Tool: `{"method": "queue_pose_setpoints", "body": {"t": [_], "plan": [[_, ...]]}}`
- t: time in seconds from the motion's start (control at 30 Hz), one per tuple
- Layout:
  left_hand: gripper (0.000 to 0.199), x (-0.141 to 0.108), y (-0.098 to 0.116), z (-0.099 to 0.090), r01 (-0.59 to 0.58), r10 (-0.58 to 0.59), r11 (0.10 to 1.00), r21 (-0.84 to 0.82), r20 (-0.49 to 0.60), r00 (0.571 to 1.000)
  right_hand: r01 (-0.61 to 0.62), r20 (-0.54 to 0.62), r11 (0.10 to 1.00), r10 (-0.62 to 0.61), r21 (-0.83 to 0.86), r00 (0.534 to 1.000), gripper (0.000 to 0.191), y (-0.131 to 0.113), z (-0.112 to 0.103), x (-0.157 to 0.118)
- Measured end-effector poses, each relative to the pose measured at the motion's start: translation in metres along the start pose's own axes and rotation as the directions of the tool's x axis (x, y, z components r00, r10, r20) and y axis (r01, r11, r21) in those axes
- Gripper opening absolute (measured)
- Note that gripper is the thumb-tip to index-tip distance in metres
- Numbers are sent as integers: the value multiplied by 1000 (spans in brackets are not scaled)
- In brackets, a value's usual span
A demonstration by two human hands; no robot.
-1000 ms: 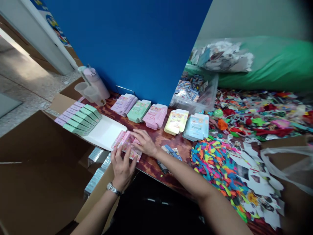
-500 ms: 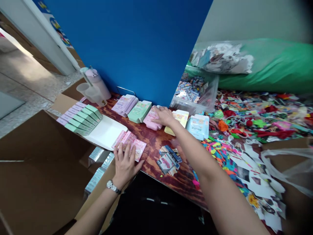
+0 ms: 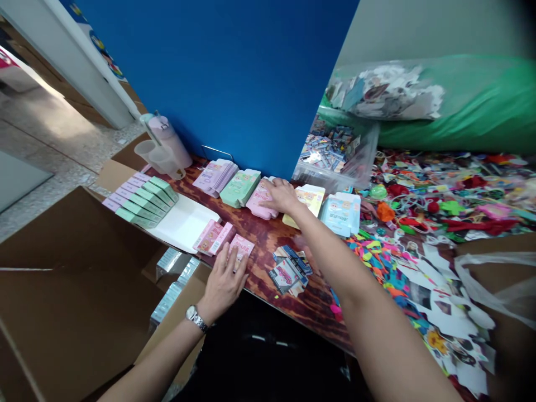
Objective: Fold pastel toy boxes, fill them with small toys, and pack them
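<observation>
My right hand (image 3: 281, 196) lies across the far end of a stack of flat pink printed cartons (image 3: 258, 204), its fingers over the top and its thumb out of sight. My left hand (image 3: 224, 282), fingers spread, rests at the wooden table's (image 3: 262, 245) front edge. Its fingertips reach a flat pink carton (image 3: 242, 249), and a small pile of similar cartons (image 3: 209, 237) lies just left of it. Along the back stand a lilac stack (image 3: 214, 177), a mint stack (image 3: 240, 187), a yellow stack (image 3: 304, 205) and a pale blue stack (image 3: 340, 215).
Rows of lilac and mint boxes (image 3: 140, 198) lie beside a white board (image 3: 186, 223). A pink bottle (image 3: 168, 142) stands behind them. A clear bin of printed packets (image 3: 335, 153) and heaped colourful paper scraps (image 3: 435, 195) fill the right. Open cardboard cartons (image 3: 71, 290) sit lower left.
My right hand has moved from the flat pink cartons to the far pink stack. Those cartons now lie spread apart, and my left hand has slid towards the table's front edge.
</observation>
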State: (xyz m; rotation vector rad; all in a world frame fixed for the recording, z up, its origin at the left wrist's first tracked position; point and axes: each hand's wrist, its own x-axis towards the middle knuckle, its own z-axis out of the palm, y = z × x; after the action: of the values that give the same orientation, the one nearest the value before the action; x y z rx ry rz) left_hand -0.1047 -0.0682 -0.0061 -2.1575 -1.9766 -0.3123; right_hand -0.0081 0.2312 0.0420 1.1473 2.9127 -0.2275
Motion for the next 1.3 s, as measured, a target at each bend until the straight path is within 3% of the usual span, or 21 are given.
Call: {"method": "queue_pose_setpoints", "body": {"t": [0.37, 0.57, 0.77, 0.87, 0.93, 1.07, 1.2, 1.3], "plan": [[45, 11, 2, -1, 25, -23, 999, -27, 76, 997, -25, 29, 1000, 25, -2, 999, 81, -4, -6, -2], [63, 16, 4, -12, 36, -36, 999, -22, 2, 999, -14, 35, 1000, 14, -13, 999, 80, -2, -5, -1], [48, 21, -16, -8, 110, -109, 987, 115, -18, 994, -8, 4, 1000, 8, -13, 1000, 82, -3, -3, -2], [45, 22, -20, -10, 89, -83, 988, 124, -57, 995, 6, -96, 1000, -8, -16, 995, 78, -5, -3, -2], [44, 26, -18, -15, 80, -71, 992, 97, -94, 993, 14, -196, 1000, -12, 9, 980, 61, -5, -6, -2], [51, 55, -6, -33, 102, -112, 993, -58, -205, 972, 44, -363, 988, 12, 147, 932, 40, -6, -25, -16], [77, 103, 13, -44, 116, -203, 958, -263, -333, 921, 178, -511, 934, 7, 311, 860, 35, -15, -49, -59], [100, 130, 29, -38, 136, -257, 939, -315, -383, 887, 264, -552, 851, 36, 454, 833, 31, -26, -55, -102]]}}
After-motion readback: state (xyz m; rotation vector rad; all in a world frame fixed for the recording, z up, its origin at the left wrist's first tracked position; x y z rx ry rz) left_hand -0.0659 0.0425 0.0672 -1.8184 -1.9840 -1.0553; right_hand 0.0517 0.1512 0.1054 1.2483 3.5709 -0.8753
